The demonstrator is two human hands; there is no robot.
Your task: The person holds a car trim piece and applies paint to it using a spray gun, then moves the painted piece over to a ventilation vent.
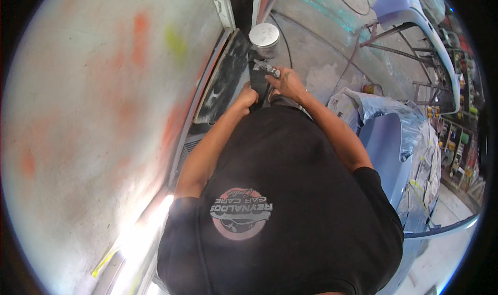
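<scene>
My right hand (288, 82) is closed around a small silver-grey metal tool (267, 68), its head pointing up and left. Its exact kind is unclear at this size. Just beyond the tool stands a round metal can (265, 36) with a pale lid. My left hand (247, 96) is curled shut close beside a dark, flat surface (257, 80); what its fingers grip, if anything, is hidden. Left of that hand, a black panel with whitish smears (224, 80) leans along the wall.
A pale wall with orange and yellow paint marks (104, 87) fills the left. At right are blue car-body parts (384, 144) with plastic and paper sheeting, a metal stand (410, 46) bearing a lilac part, and crowded shelves (459, 144). A dark hose (287, 41) crosses the floor.
</scene>
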